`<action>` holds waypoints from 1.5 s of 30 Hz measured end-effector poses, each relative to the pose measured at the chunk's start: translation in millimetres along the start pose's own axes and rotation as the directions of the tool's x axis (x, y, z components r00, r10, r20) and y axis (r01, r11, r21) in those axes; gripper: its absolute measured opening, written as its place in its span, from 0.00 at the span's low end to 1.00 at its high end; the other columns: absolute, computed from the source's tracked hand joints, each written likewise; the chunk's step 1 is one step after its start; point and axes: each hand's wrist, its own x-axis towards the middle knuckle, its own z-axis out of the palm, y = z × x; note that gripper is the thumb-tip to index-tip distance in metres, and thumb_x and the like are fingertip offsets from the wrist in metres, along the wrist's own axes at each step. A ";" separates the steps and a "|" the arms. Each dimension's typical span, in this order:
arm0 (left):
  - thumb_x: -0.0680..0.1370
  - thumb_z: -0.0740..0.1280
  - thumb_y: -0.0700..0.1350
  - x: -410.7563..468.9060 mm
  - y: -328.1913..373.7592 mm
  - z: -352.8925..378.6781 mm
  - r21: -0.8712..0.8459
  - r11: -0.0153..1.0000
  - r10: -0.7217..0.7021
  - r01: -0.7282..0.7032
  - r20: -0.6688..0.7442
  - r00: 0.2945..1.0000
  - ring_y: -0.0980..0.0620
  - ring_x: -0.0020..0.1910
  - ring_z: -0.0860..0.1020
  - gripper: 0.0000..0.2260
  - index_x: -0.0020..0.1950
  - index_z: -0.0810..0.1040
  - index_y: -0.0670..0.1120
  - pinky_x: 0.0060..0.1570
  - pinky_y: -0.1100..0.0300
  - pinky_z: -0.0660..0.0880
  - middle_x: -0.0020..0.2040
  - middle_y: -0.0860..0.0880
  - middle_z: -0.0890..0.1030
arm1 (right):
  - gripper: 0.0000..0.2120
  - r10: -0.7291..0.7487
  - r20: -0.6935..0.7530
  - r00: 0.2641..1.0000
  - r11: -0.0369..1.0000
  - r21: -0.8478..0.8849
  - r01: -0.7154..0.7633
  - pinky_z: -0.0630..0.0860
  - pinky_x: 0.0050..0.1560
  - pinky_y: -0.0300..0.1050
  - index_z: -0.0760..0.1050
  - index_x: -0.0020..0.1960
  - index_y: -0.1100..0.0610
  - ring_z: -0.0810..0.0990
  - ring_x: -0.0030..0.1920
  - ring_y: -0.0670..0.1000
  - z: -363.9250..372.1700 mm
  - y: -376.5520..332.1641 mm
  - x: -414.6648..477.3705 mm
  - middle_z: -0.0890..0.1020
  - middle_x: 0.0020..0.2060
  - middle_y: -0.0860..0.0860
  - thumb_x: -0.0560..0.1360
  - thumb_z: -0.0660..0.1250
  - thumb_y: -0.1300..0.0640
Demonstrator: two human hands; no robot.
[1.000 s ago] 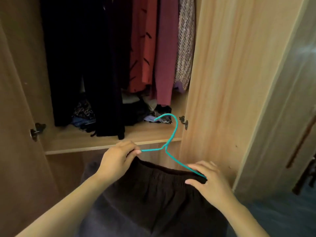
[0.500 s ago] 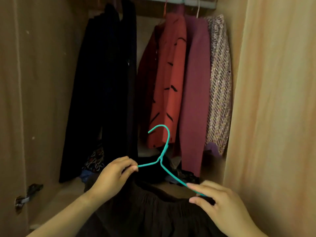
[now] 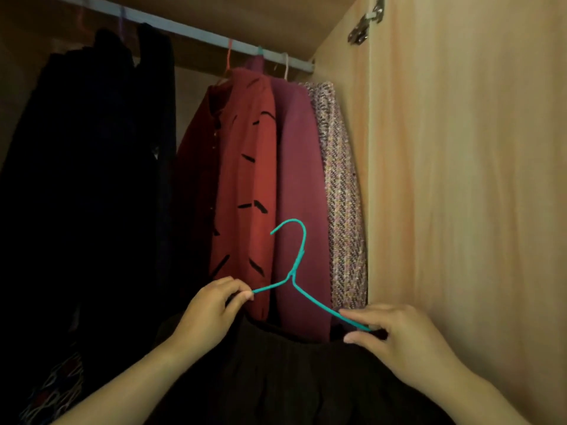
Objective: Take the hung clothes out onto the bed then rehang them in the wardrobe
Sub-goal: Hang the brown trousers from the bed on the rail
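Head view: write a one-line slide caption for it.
Left hand and right hand hold a teal hanger bearing a dark garment, beneath the wardrobe rail.

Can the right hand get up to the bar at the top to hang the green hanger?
Probably yes. The right hand pinches the green hanger low down, but nothing blocks the way up, and the rail shows a bare stretch between the black clothes and the red shirt.

Smooth teal coated wire hanger (image 3: 296, 271), matt dark cloth garment (image 3: 306, 378), pale wood-grain wardrobe door (image 3: 460, 179), speckled woven jacket (image 3: 340, 191)
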 end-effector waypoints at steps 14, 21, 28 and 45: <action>0.74 0.55 0.64 74.9 -27.8 -55.6 0.507 0.840 0.214 -0.192 0.016 0.977 0.53 0.57 0.75 0.20 0.56 0.78 0.56 0.57 0.53 0.73 0.56 0.55 0.77 | 0.24 0.040 -0.163 0.986 0.996 -0.073 -0.052 0.71 0.34 0.28 0.75 0.41 0.26 0.78 0.35 0.37 -38.9 -8.8 50.8 0.80 0.34 0.30 0.64 0.78 0.55; 0.79 0.51 0.63 116.6 -41.8 -104.8 0.793 0.609 -0.113 0.013 0.070 0.991 0.49 0.76 0.48 0.24 0.72 0.64 0.56 0.72 0.44 0.45 0.76 0.49 0.56 | 0.09 0.028 -0.295 0.955 0.987 -0.141 -0.072 0.68 0.37 0.22 0.84 0.43 0.46 0.74 0.40 0.27 -89.8 -27.3 103.2 0.71 0.27 0.20 0.65 0.77 0.57; 0.78 0.52 0.63 82.8 -94.1 -155.8 0.804 0.581 -0.137 0.125 -0.055 0.989 0.49 0.76 0.53 0.24 0.71 0.68 0.55 0.72 0.45 0.53 0.76 0.49 0.60 | 0.07 0.066 -0.477 0.876 0.984 -0.117 -0.138 0.66 0.30 0.28 0.84 0.47 0.54 0.73 0.32 0.42 -116.2 -46.7 157.9 0.82 0.33 0.46 0.69 0.74 0.59; 0.74 0.63 0.61 195.9 -68.8 -208.2 0.780 0.625 0.267 0.032 -0.252 0.930 0.45 0.72 0.64 0.22 0.65 0.74 0.55 0.65 0.43 0.65 0.71 0.46 0.69 | 0.08 0.115 -0.654 0.748 0.992 0.040 -0.118 0.79 0.46 0.47 0.78 0.33 0.42 0.82 0.39 0.47 -91.7 -94.5 302.9 0.81 0.32 0.42 0.67 0.75 0.51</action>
